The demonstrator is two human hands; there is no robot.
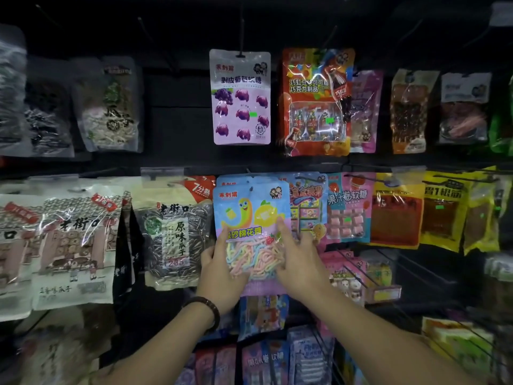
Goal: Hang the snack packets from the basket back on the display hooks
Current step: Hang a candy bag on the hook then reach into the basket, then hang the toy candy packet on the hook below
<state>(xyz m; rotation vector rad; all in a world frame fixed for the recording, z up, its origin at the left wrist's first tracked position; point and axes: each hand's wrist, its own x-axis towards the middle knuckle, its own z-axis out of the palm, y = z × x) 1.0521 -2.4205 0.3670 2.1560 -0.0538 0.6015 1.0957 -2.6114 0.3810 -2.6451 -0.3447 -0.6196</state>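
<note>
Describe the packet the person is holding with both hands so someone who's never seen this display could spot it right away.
On the dark hook wall, look at the middle row, just right of the sunflower seed bag. The blue marshmallow packet sits between the left hand and right hand. Unlike its neighbours, it shows a smiling yellow cartoon figure above a clear window of pastel twisted ropes.

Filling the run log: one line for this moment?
step: hanging | item: marshmallow packet | left hand: holding packet | right hand: holding packet | place: middle-row hook
</note>
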